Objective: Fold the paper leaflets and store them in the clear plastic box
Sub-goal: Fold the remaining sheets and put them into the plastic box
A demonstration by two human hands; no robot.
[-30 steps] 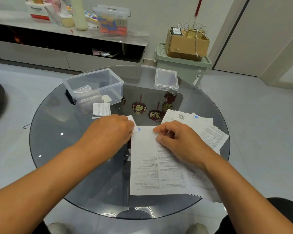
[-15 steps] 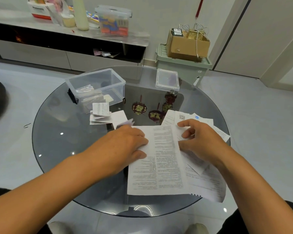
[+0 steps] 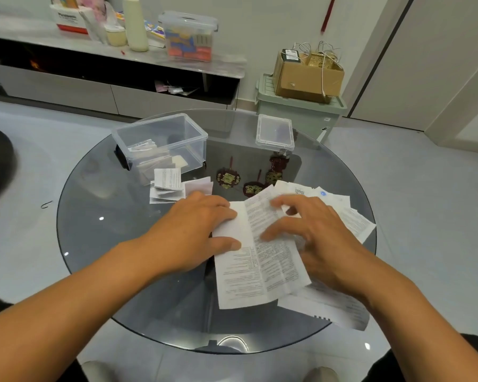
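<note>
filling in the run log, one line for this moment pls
step: folding leaflet | left hand: presses it | right hand: flat on it | clear box: open

The desk (image 3: 100, 230) is smooth, glossy dark glass that mirrors lights. On it, the leaflet (image 3: 260, 271) is thin matt printed paper, creased. Toward the far edge, the clear plastic box (image 3: 160, 139) and its lid (image 3: 274, 131) look glossy.

red ornaments (image 3: 228, 179), cardboard box (image 3: 307, 75), green bin (image 3: 295, 111)

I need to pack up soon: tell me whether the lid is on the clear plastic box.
No, the clear plastic box stands open, and its lid lies apart on the glass table.
</note>
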